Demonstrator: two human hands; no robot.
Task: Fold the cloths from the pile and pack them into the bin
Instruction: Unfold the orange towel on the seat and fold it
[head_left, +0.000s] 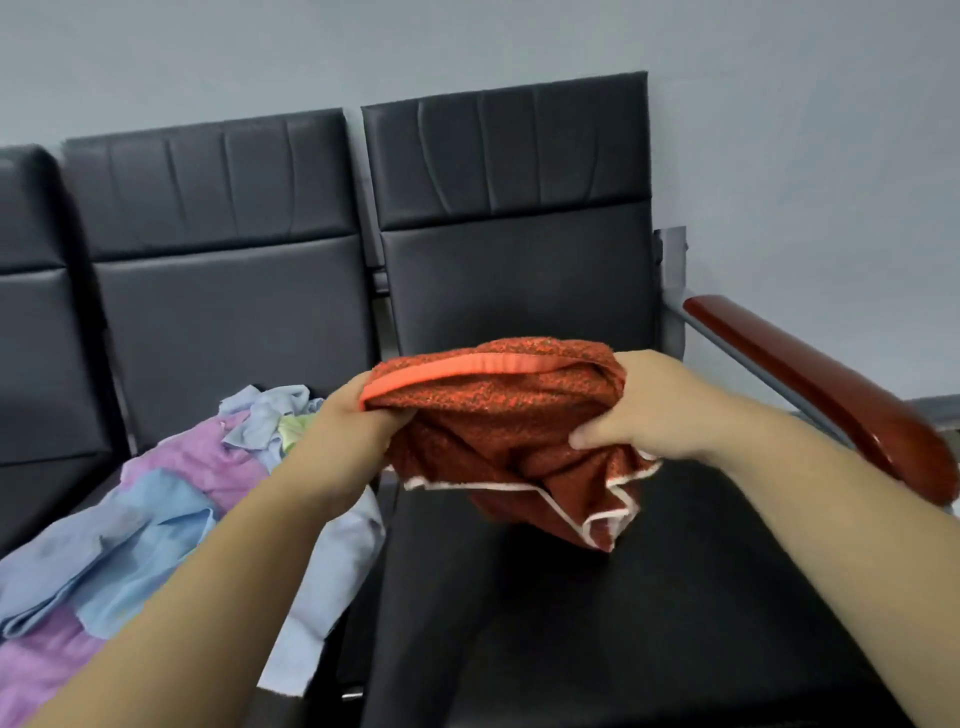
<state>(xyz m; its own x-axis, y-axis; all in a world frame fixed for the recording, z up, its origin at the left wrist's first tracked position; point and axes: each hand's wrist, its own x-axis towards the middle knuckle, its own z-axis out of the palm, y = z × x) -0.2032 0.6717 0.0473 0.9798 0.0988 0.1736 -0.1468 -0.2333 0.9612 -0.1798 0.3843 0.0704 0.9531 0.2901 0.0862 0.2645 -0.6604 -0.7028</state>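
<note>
Head: cloth (498, 421) betw. L grip (353, 423), R grip (649, 410)

Cloth pile (171, 509) lies on seat (649, 597)'s left neighbour.

Seats (509, 291): black padded chairs, side by side in a row.
Wall (779, 130): plain pale grey-blue, behind them.
Armrest (821, 379): glossy red-brown, right end.

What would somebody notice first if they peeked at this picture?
The bright orange-red cloth, bunched in the air above the black seat, gripped by the left hand and right hand. Next, the heap of blue and purple cloths on the seat to the left.
</note>
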